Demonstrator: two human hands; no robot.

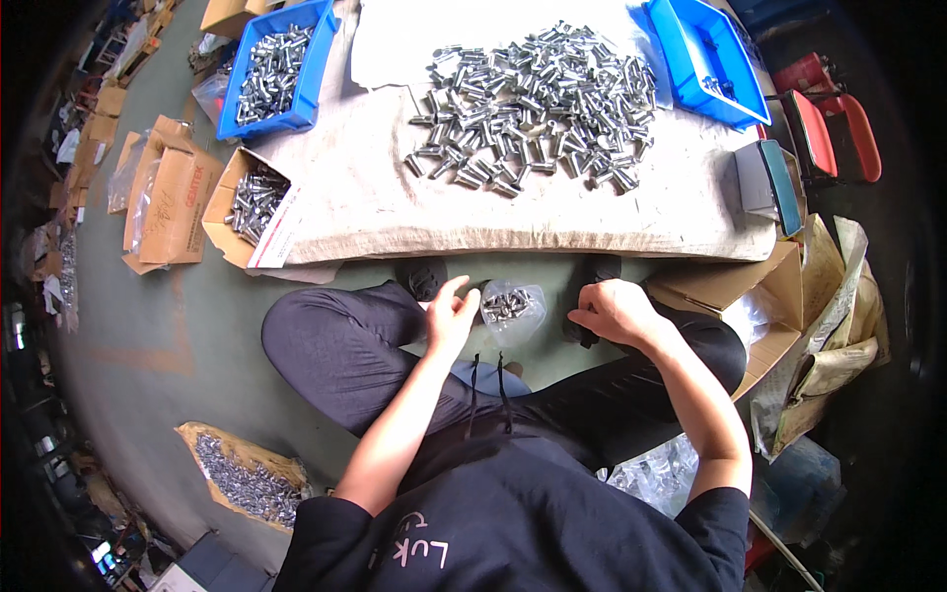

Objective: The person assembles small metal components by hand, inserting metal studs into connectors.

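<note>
Between my legs is a clear plastic bag (pixel 514 314), its mouth upward, with several shiny metal fittings inside. My left hand (pixel 452 314) is at the bag's left side, thumb and forefinger apart; whether the thumb touches the plastic is hard to see. To the right of the bag, apart from it, my right hand (pixel 617 312) hovers over my leg with its fingers curled down. Its fingertips are hidden, so anything in them does not show. Ahead, a large pile of metal fittings (pixel 538 99) is spread over the cloth-covered table (pixel 375 202).
Blue bins (pixel 327 59) (pixel 750 94) stand at the table's far left and right. A cardboard box (pixel 222 212) of fittings sits by the left corner. Another open box (pixel 789 286) is beside my right knee. More small parts lie on a floor sheet (pixel 192 434) at left.
</note>
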